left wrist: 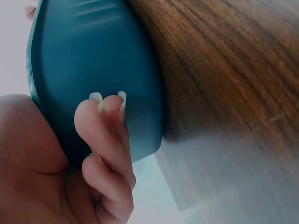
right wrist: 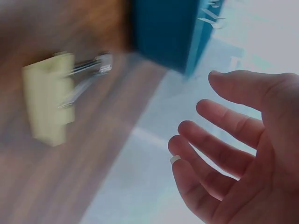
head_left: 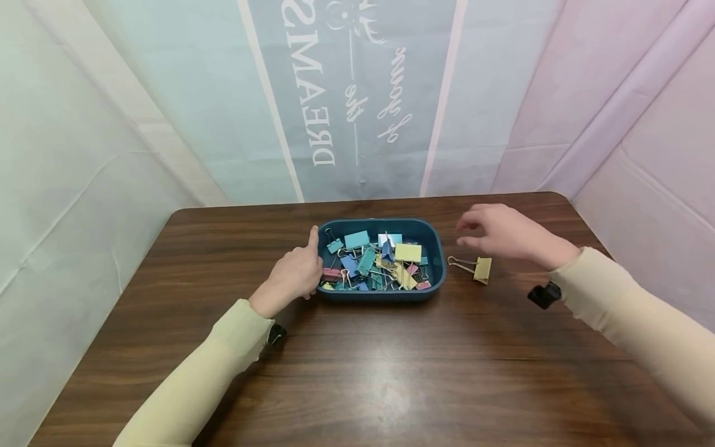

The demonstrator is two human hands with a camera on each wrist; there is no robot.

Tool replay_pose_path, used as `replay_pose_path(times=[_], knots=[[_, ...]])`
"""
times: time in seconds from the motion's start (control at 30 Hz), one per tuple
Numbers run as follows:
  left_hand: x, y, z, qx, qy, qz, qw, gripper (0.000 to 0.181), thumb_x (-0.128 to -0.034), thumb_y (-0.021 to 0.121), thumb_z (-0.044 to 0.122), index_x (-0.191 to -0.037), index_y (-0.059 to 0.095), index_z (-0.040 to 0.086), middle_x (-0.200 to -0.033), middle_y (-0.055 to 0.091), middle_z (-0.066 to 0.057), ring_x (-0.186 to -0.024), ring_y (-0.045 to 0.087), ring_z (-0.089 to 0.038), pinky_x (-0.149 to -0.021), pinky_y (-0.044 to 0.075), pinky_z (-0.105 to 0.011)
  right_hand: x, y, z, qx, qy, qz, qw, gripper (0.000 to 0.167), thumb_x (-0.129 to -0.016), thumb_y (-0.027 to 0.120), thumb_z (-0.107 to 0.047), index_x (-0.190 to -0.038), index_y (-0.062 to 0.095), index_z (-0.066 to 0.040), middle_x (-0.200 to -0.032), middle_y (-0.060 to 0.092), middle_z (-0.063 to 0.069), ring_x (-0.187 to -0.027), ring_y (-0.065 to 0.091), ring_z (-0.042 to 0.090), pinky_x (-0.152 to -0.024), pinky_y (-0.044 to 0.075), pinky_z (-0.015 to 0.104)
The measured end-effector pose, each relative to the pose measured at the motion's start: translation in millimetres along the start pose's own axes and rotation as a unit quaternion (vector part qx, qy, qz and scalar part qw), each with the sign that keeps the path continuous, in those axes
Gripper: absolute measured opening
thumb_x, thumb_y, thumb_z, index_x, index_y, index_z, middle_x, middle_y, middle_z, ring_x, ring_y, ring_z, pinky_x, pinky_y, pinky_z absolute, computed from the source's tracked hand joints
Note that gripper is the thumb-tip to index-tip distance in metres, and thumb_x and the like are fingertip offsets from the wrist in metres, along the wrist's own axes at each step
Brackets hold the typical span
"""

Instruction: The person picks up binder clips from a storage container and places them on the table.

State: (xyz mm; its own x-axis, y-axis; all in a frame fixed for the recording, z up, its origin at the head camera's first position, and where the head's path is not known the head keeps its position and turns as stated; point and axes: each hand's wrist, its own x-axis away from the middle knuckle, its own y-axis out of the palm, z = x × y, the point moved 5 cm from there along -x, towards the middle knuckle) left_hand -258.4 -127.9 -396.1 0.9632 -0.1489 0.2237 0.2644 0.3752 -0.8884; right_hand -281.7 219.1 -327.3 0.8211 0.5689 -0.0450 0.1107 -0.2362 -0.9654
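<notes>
A dark blue rectangular bin holds several binder clips in blue, teal, yellow and pink. At the bin's left end, my left hand grips the rim, one finger lying along it. Bent fingers rest against the outer wall in the left wrist view. To the right of the bin, a large yellow binder clip lies on the table, its wire handles toward the bin. My right hand hovers just beyond this clip, fingers loosely bent and holding nothing; the right wrist view shows the palm apart from the clip.
The brown wood-grain table has rounded far corners. A printed fabric backdrop rises behind its far edge, with pale fabric at both sides. Each wrist wears a dark camera.
</notes>
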Motion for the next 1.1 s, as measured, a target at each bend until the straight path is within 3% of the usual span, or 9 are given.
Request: replay_pose_path(times=[0.3,0.57,0.83,1.0,1.1], knots=[[-0.3,-0.2,-5.4,0.003,-0.001,0.002,1.0000,0.071,-0.1056,0.042,0.020,-0.160,-0.002,0.007,-0.062,0.060,-0.008,-0.045,0.061,-0.016,-0.047,0.049,-0.031,-61.1,-7.7,-55.7,-0.017,-0.054,-0.004,0.9984,0.017,-0.093,0.071,-0.022,-0.108,0.073,-0.014,-0.103,0.069,-0.001,-0.089,0.064,0.014,-0.080,0.052,0.039],[0.9,0.0,-6.4,-0.001,0.002,0.005,1.0000,0.071,-0.1056,0.043,0.021,-0.160,0.000,0.006,-0.061,0.060,-0.007,-0.044,0.060,-0.016,-0.046,0.049,-0.030,-106.9,-5.3,-97.0,0.002,-0.114,0.012,0.9934,0.010,-0.095,0.066,-0.020,-0.099,0.073,-0.014,-0.091,0.068,-0.002,-0.078,0.058,0.016,-0.076,0.051,0.035],[1.6,-2.8,-8.4,-0.001,-0.001,0.002,1.0000,0.071,-0.1060,0.042,0.023,-0.159,-0.001,0.005,-0.061,0.060,-0.007,-0.045,0.061,-0.016,-0.047,0.049,-0.031,-132.5,17.8,-133.8,0.028,-0.148,-0.015,0.9886,0.010,-0.095,0.066,-0.021,-0.099,0.073,-0.015,-0.091,0.066,-0.004,-0.077,0.058,0.014,-0.073,0.050,0.033],[2.2,-4.5,-9.7,-0.003,0.003,0.000,1.0000,0.071,-0.1062,0.041,0.023,-0.159,-0.002,0.004,-0.060,0.061,-0.007,-0.044,0.060,-0.016,-0.046,0.048,-0.032,-139.6,39.1,-155.1,0.075,-0.199,-0.051,0.9759,0.014,-0.095,0.068,-0.024,-0.104,0.073,-0.015,-0.098,0.067,0.000,-0.084,0.060,0.015,-0.075,0.052,0.034],[2.6,-4.5,-9.1,-0.001,0.007,-0.003,1.0000,0.071,-0.1061,0.041,0.023,-0.158,-0.002,0.002,-0.059,0.061,-0.006,-0.044,0.060,-0.016,-0.045,0.048,-0.032,-140.3,50.6,-164.0,0.076,-0.232,-0.079,0.9666,0.017,-0.094,0.070,-0.023,-0.108,0.074,-0.015,-0.104,0.067,0.001,-0.091,0.061,0.015,-0.080,0.053,0.035]])
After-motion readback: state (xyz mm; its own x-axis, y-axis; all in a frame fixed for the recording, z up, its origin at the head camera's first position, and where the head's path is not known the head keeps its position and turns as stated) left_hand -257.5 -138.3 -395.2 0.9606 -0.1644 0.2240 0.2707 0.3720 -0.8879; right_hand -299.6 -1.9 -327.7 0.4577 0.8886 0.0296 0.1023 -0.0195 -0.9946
